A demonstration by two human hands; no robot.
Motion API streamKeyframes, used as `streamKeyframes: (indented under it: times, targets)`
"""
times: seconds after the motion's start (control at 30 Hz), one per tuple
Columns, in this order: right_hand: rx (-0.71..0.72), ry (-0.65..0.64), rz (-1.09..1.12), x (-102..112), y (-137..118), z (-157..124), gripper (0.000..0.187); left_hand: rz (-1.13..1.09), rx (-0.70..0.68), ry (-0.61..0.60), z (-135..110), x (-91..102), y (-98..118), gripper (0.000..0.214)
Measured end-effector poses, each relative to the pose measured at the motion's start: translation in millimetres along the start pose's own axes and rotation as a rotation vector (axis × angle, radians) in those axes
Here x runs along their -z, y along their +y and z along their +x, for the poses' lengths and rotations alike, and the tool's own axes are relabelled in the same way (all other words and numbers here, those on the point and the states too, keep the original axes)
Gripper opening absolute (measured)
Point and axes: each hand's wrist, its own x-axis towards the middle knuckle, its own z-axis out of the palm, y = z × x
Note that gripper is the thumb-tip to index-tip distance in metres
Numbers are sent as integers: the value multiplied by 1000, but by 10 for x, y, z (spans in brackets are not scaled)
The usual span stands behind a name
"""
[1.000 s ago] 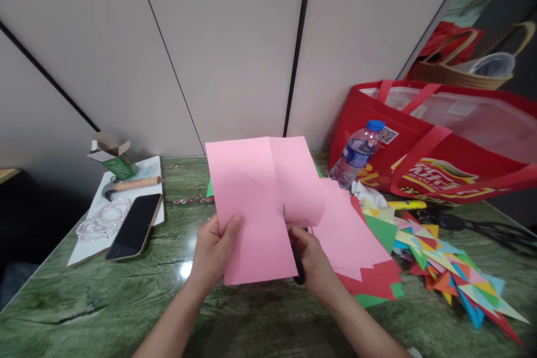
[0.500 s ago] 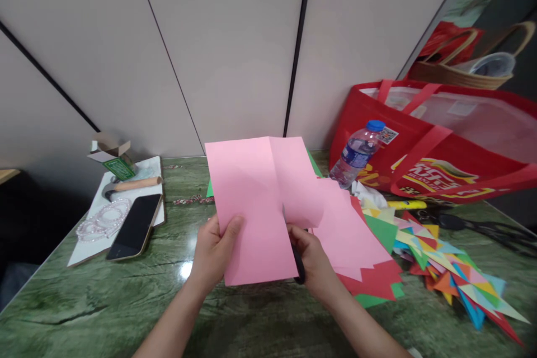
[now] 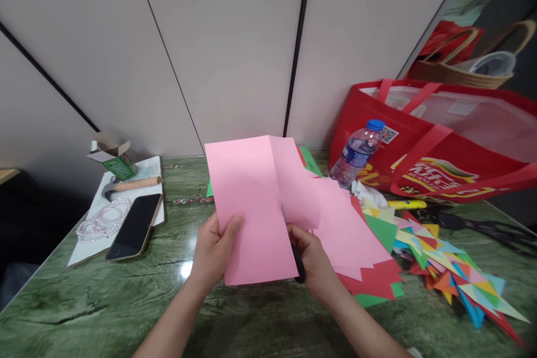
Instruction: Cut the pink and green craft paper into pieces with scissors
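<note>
A pink sheet of paper [image 3: 254, 207] is held up in front of me, partly cut along a line in from its lower edge. My left hand [image 3: 218, 243] is closed on its left edge, thumb on the front. My right hand [image 3: 311, 257] is closed round black-handled scissors [image 3: 297, 263], whose blades are mostly hidden by the paper. Right of the cut, the paper's strip [image 3: 300, 201] curls away. Behind it lies a pile of pink sheets [image 3: 344, 229], with red sheets [image 3: 373, 282] and green sheets under them.
Folded colourful paper pieces [image 3: 457, 274] lie at the right, near a yellow marker [image 3: 406, 205]. A water bottle [image 3: 356, 154] stands before a red bag [image 3: 419, 140]. On the left are a phone [image 3: 136, 226], a hammer [image 3: 134, 184], beads [image 3: 104, 221] and a small green box [image 3: 117, 163].
The strip right of the cut has swung slightly left and back, showing more of the red and green sheets behind it. Both hands stay nearly in place.
</note>
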Motion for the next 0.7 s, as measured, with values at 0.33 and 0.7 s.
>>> streamKeyframes:
  times: [0.33, 0.7]
  targets:
    - [19, 2, 21, 12, 31, 7, 26, -40, 38, -23, 5, -4, 5, 25]
    - [10, 16, 21, 22, 27, 16, 22, -146, 84, -42, 14, -26, -15, 25]
